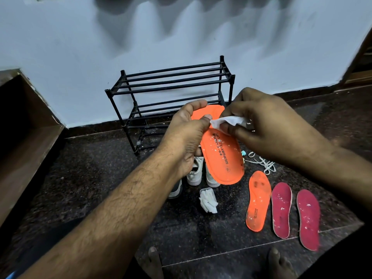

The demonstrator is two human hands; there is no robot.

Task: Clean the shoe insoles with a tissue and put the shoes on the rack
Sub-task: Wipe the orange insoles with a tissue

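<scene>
the held orange insole (pixel 223 156) reads "memorytech lite" in dark print along its length, with a smaller brand word beside it that is too blurred to read. white specks dot its surface. a second orange insole (pixel 258 201) on the floor (pixel 100 178) carries small dark print near its heel, unreadable.

the left hand (pixel 189 133) grips the insole by its left edge, thumb on top near the toe, fingers curled behind. the right hand (pixel 267 121) pinches a white tissue (pixel 229 121) and presses it on the insole's upper part, just beside the left thumb.

the black rack (pixel 171 97) stands against the pale wall behind the hands, its bar shelves bare. white shoes (pixel 196 172) sit on the floor under the held insole, partly hidden. a crumpled tissue wad (pixel 208 201) lies in front of them. right of the floor's orange insole lie two red insoles (pixel 281 210), side by side, close but apart, all speckled white. white laces (pixel 263 163) lie behind them. open dark floor spreads to the left, bounded by a brown wooden edge (pixel 30 137). bare toes (pixel 154 258) show at the bottom.
</scene>
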